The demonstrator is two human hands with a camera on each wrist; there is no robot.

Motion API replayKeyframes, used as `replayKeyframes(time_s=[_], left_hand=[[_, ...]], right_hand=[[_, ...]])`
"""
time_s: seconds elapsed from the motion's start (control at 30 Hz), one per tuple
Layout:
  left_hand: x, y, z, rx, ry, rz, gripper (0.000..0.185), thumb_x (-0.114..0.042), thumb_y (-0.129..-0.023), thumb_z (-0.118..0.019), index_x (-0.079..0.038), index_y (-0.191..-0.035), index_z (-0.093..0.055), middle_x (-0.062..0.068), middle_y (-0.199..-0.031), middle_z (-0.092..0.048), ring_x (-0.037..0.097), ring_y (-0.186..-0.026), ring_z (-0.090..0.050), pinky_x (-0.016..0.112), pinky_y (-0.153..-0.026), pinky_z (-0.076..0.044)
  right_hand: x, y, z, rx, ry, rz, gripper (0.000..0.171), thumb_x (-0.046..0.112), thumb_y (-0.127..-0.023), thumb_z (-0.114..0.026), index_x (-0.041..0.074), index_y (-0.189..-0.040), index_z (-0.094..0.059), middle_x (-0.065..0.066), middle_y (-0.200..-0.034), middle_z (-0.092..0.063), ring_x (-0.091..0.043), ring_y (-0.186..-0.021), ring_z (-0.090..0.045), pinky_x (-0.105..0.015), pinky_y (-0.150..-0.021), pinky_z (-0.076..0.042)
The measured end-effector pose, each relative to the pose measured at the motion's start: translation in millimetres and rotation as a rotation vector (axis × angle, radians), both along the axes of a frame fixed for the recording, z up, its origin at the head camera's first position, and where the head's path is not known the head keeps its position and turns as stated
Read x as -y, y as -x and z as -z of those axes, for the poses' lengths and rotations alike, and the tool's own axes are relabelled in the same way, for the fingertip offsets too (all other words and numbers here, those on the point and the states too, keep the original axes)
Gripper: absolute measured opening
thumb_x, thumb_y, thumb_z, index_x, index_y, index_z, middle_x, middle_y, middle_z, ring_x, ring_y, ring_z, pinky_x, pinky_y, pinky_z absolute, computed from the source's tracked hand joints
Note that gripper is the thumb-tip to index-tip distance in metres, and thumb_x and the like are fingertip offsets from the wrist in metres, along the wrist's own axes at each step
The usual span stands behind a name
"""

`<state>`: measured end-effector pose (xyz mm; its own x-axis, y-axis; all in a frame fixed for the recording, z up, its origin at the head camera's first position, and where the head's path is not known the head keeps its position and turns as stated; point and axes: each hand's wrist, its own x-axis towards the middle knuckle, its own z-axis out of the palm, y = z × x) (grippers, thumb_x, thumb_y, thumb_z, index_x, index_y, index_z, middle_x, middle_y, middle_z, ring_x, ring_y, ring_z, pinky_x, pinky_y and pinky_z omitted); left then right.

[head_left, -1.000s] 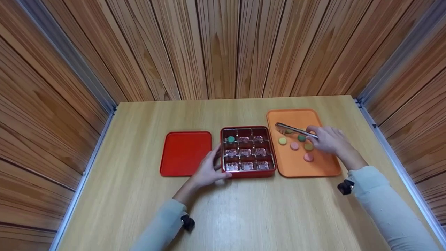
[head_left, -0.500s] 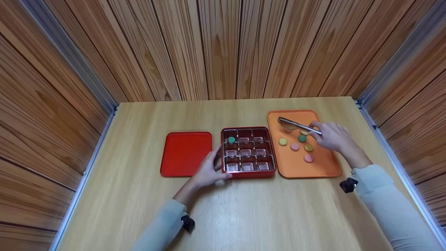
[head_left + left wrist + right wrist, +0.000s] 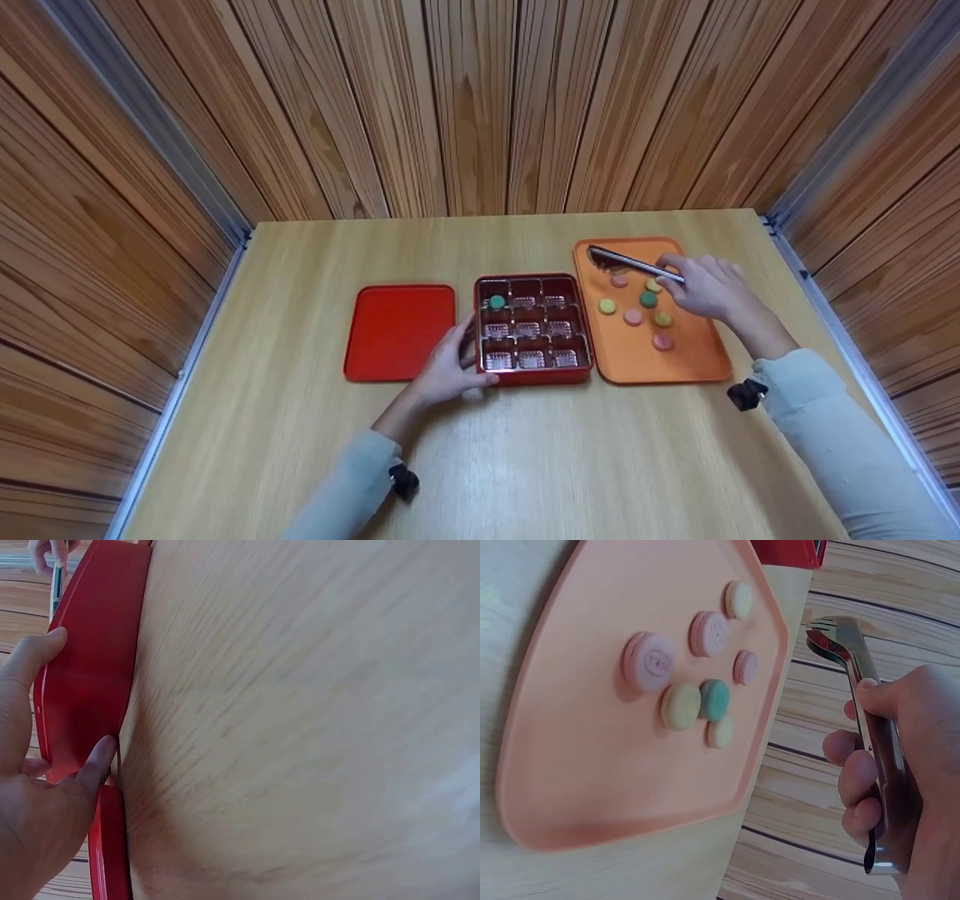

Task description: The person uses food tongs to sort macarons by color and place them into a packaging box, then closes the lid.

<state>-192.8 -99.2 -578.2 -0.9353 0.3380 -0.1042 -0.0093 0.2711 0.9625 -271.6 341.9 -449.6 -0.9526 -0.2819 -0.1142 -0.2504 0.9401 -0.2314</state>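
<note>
Head view, left to right. Red lid [image 3: 399,331] lies flat on the desk [image 3: 525,450], left of centre in the frame, just beside the red box [image 3: 534,375].

Left hand [image 3: 448,365] rests at the lower left corner of the red box, fingers fairly straight along its left wall, thumb along the front edge. Left wrist view: fingertips [image 3: 97,761] press against the red side wall; the hand lies relaxed against the box, not clenched round it.

Red box sits at frame centre, divided into a three-by-three grid of compartments. Green macaron [image 3: 496,301] lies in the upper left compartment. The other compartments show only clear ribbed liners.

Orange tray [image 3: 675,360] lies right of centre, its left edge just beside the box. On it: a yellow piece [image 3: 607,306], pink pieces [image 3: 633,316] [image 3: 661,342], a pink one at the upper part [image 3: 619,280], a green piece [image 3: 648,299], and olive-yellow ones [image 3: 663,319].

Right hand [image 3: 705,289] is over the upper right part of the tray, fingers curled round the handle of metal tongs [image 3: 630,262]. Tong tips point to the upper left of the tray, above the pink piece; whether they touch it cannot be told. Right wrist view: tongs [image 3: 870,735] clenched in the hand, tips nothing between them, raised clear of the tray.
</note>
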Motion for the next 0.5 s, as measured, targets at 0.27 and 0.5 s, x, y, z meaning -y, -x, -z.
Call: replayKeyframes(time_s=[0.27,0.5], left_hand=[[0,-2.1,-0.1,-0.020,-0.003,-0.003,0.124,-0.009,-0.086,-0.098,-0.019,-0.182,-0.020,0.025,-0.179,-0.034,0.046,-0.172,-0.033,0.054,-0.139,-0.039],[0,-0.6,-1.6,-0.035,-0.028,0.005,0.122,-0.005,-0.086,-0.097,-0.014,-0.181,-0.022,0.026,-0.175,-0.038,0.046,-0.170,-0.037,0.053,-0.136,-0.044]], right_hand=[[17,-1.7,-6.7,-0.028,-0.007,-0.044,0.040,0.032,-0.114,-0.063,0.008,-0.146,-0.068,-0.003,-0.072,-0.051,-0.022,-0.059,-0.046,-0.033,-0.059,-0.032],[35,-4.6,-8.7,-0.078,-0.034,-0.101,0.033,0.032,-0.114,-0.065,0.011,-0.139,-0.071,0.001,-0.069,-0.050,-0.019,-0.056,-0.043,-0.029,-0.053,-0.029]])
